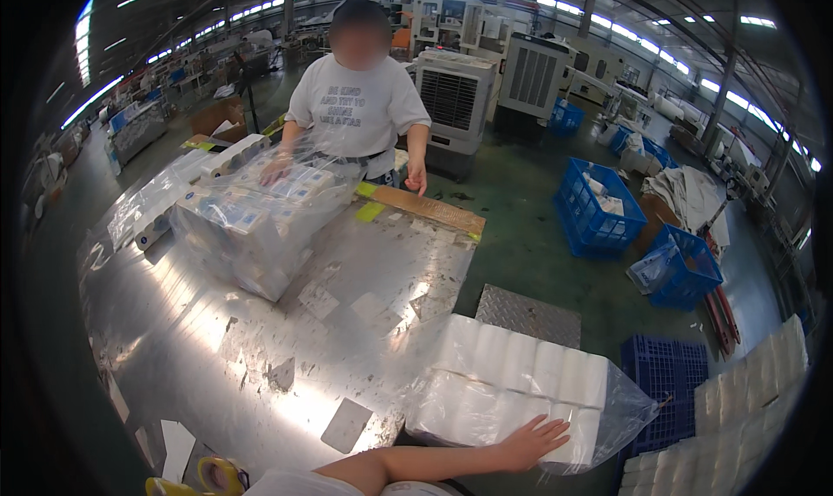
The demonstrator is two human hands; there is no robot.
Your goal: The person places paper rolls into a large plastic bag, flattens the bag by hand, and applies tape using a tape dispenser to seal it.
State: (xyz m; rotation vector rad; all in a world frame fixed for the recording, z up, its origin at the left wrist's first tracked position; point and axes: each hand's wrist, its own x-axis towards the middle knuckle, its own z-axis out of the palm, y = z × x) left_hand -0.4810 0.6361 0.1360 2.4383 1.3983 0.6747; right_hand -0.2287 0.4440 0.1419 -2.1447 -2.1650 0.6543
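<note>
Flatly, the left grip (529, 444) lies spread on bagged rolls (512, 366) — by the table edge (453, 295), another bundle (243, 227) well apart.

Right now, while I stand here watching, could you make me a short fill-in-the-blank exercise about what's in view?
1. The camera wearer's bare hand rests on a transparent plastic bag of cylindrical rolls, which are coloured ____.
2. At the shiny grey metal table, the co-worker in a pale short-sleeved T-shirt is not sitting but ____.
3. Beyond the bag, the open-topped rectangular plastic crates are coloured ____.

Missing words: white; standing; blue.
</note>
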